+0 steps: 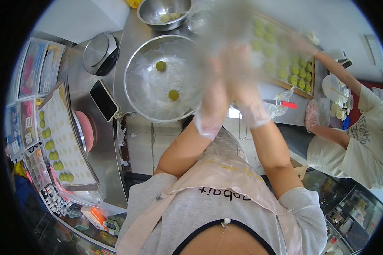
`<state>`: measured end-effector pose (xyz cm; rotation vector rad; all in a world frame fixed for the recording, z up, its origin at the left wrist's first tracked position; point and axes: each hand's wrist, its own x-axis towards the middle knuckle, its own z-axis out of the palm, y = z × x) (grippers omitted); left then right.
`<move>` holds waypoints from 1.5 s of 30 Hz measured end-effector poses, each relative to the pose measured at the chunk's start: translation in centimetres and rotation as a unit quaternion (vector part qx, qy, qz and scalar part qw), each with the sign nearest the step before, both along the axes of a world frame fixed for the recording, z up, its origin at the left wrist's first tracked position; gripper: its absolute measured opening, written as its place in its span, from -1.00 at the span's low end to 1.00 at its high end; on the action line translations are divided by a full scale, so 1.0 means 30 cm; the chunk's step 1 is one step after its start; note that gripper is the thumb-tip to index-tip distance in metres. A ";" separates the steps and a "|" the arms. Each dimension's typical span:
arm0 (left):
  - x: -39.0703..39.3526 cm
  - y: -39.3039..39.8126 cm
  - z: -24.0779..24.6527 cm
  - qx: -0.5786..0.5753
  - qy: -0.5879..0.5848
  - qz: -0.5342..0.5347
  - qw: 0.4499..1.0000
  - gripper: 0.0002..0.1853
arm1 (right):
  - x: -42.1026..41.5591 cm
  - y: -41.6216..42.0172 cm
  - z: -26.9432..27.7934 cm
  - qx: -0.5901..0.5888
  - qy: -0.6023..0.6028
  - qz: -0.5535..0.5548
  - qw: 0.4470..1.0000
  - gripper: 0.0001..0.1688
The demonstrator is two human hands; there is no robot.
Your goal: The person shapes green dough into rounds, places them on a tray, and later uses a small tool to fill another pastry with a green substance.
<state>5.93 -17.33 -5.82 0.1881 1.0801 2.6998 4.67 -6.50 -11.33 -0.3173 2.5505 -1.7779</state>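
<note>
My left hand (214,92) and my right hand (247,92), both in clear plastic gloves, are raised close together at the upper middle. Their fingers are blurred by a smear over the view, so what lies between them cannot be told. Left of them, a large steel bowl (127,79) lined with clear plastic holds two green dough balls (161,66) (173,95). To the right, a wooden-framed tray (309,95) bears rows of green shaped pieces (293,79). A spatula with a red handle (289,105) lies by crumpled plastic film near that tray.
A smaller steel bowl (146,22) stands at the back. On the left are a kitchen scale (97,54), a phone (104,100) and a lined baking tray (70,143) with green balls along one side. A co-worker (348,140) stands at the right, one arm over the wooden tray.
</note>
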 end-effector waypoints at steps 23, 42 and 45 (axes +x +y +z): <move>-0.095 -0.239 0.018 0.379 -0.169 -0.013 0.910 -0.38 | -0.004 -0.255 0.286 -0.262 -0.143 -0.011 0.954 -0.01; -0.095 -0.185 0.035 0.219 -0.122 0.051 0.967 -0.37 | 0.006 -0.267 0.310 -0.311 -0.195 0.001 0.930 -0.20; -0.096 -0.186 0.032 0.182 -0.126 0.074 0.972 -0.32 | -0.005 -0.257 0.291 -0.261 -0.141 0.013 0.955 -0.17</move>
